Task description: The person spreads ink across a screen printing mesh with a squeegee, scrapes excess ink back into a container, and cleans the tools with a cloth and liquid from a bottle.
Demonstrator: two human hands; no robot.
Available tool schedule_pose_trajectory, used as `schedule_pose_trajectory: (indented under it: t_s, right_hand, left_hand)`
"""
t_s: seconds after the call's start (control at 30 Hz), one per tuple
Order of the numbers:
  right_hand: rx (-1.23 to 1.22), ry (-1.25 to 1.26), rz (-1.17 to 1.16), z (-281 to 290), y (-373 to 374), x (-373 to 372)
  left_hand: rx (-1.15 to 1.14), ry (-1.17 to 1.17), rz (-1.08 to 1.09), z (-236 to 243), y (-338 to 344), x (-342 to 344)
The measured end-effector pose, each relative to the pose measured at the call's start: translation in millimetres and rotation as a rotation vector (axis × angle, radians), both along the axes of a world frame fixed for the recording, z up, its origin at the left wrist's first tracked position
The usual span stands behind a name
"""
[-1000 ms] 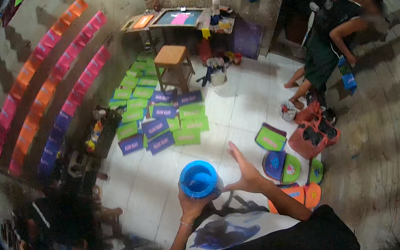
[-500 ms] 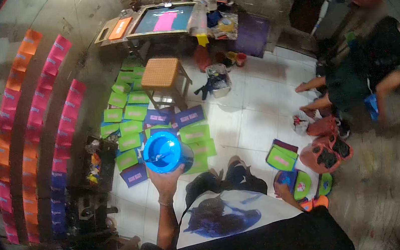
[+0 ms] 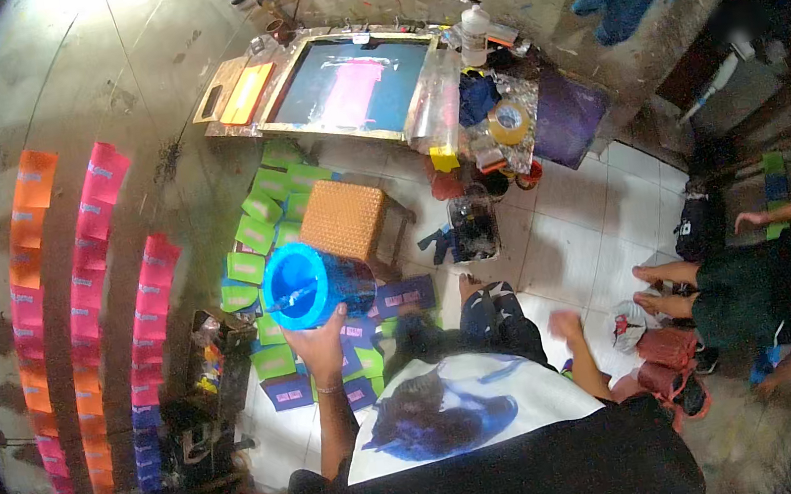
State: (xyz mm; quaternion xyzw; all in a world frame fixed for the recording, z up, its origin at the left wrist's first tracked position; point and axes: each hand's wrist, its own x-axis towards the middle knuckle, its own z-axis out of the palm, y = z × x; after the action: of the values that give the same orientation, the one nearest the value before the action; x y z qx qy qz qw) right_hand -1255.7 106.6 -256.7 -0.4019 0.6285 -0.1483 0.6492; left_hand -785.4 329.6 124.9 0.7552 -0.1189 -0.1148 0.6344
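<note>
My left hand (image 3: 321, 342) is wrapped round the side of a blue plastic tub (image 3: 349, 288), holding it tilted so its mouth shows. Inside leans a thin tool (image 3: 292, 298) smeared with blue; its kind is unclear. Just beyond the tub stands a stool (image 3: 342, 216) with a tan woven-look seat. My right hand (image 3: 567, 327) hangs over the tiles beside my leg, away from the tub, its fingers smeared by motion. Green and purple printed pieces (image 3: 287, 391) lie on the floor around and under the stool.
A framed printing screen (image 3: 298, 110) with a pink patch lies on the far table, near a tape roll (image 3: 508, 122) and a white bottle (image 3: 474, 32). Rows of coloured pieces (image 3: 93, 222) hang at left. A grey bin (image 3: 475, 228) stands past the stool. Another person's legs (image 3: 671, 291) are at right.
My view has shifted forward, so the table and screen look nearer. My left hand still carries the tub. My right hand has moved up and away from the coloured pieces at lower right.
</note>
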Motion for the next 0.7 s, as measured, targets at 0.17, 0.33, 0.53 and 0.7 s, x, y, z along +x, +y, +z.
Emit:
schedule_pose_trajectory:
  t_s: [0.17, 0.33, 0.53, 0.7]
  right_hand:
    - [-0.382, 0.056, 0.263, 176.7, -200.9, 127.5]
    - [-0.443, -0.064, 0.214, 292.2, -232.1, 218.4]
    - [-0.382, -0.202, 0.297, 330.9, -259.1, 300.8]
    - [-0.597, -0.192, 0.394, 395.9, -319.0, 411.7]
  left_hand:
    - [0.085, -0.226, 0.071, 48.1, -72.4, 39.5]
    - [0.209, -0.439, 0.072, 55.3, -129.8, 89.0]
    - [0.152, -0.502, 0.057, 32.5, -197.0, 170.2]
    - [-0.057, -0.244, -0.199, 14.9, -275.5, 274.6]
